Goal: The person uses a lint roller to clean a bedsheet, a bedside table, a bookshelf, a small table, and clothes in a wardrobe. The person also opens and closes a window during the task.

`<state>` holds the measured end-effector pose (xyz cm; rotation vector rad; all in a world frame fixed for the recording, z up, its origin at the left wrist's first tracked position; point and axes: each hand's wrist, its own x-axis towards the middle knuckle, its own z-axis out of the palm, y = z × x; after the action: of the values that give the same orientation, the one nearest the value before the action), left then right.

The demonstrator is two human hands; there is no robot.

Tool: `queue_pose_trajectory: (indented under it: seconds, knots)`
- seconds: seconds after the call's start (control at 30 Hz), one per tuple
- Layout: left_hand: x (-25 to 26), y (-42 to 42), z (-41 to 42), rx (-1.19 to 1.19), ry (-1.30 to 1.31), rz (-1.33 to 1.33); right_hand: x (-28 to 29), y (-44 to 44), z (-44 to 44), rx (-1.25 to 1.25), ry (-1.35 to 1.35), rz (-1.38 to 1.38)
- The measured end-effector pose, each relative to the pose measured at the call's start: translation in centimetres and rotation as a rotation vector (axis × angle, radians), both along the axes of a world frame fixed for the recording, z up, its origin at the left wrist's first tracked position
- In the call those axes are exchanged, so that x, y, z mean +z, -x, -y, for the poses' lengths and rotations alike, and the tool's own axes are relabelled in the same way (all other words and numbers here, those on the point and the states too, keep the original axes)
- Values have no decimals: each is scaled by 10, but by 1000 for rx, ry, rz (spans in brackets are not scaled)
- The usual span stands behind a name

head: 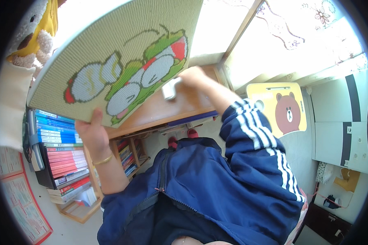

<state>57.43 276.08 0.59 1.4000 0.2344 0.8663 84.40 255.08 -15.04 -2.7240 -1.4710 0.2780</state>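
Observation:
My left hand (93,133) grips the near lower edge of a pale green ribbed mat or thin cushion (122,72), its thumb on the printed face. The mat stands tilted over the wooden desk (153,111) and bears cartoon frog faces with big white eyes. Beyond its right edge, my right hand (193,76), a little blurred, is closed in a fist. From that fist a short white arm leads to a white cylindrical object (169,91), perhaps a roller, low over the desk top. Whether the cylinder touches the wood I cannot tell.
Books (66,162) fill a shelf at left, beside a plush toy (33,39). A smaller bookshelf (130,156) stands under the desk. At right is a yellow folding table (263,95) with a bear print. Patterned curtains (282,24) hang behind; white cabinets (334,104) stand far right.

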Motion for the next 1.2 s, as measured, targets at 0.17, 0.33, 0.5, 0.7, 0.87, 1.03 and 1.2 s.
queue_pose_trajectory:
  seconds: [0.17,0.33,0.5,0.7,0.87,1.03,1.2]
  knots:
    - [-24,1,12,-92,46,-24,21,-52,135,-248,265,57]
    - [-61,-35,28,-219,192,-79,23,-30,169,-474,178,-9]
    - [-111,-70,30,-346,262,-112,19,27,187,-775,-254,-89]
    - [-158,-94,11,-249,147,-191,-28,108,227,-980,-463,-232]
    - [-148,-108,16,115,-284,-282,-21,149,212,-1170,-917,-702]
    - [-135,-117,33,605,-950,-468,-23,161,212,-1202,-1031,-706]
    - [-122,-138,107,13,-1179,-80,-26,164,223,-1227,-1186,-713]
